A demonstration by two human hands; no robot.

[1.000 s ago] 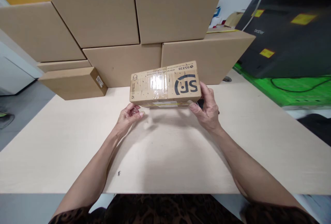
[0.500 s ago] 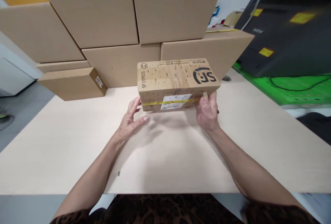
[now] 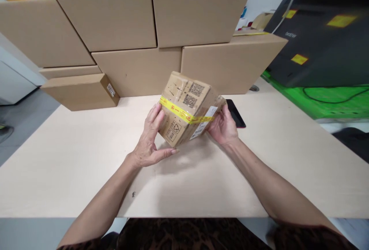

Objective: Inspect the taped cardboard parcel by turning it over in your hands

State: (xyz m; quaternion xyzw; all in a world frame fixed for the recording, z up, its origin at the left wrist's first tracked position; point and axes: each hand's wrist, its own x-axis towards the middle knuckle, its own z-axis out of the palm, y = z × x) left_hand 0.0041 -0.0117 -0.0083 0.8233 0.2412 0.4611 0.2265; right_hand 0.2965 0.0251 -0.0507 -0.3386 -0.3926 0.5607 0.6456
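I hold a small cardboard parcel (image 3: 187,105) above the pale tabletop (image 3: 184,173), tilted with one end toward me. Yellow tape with red marks runs round it, and it carries QR codes and a white label. My left hand (image 3: 150,138) cups its left end, fingers up the side and thumb beneath. My right hand (image 3: 221,127) grips the right side near the white label, fingers partly hidden behind the parcel.
A black phone (image 3: 236,113) lies on the table just right of my right hand. Large cardboard boxes (image 3: 138,69) are stacked along the table's far edge, with a flat box (image 3: 80,90) at the left. A black machine (image 3: 319,38) stands on a green surface at right.
The parcel has been turned from lying lengthwise with its logo face up to pointing one end at me. My left hand moved onto its left end. The black phone is now uncovered.
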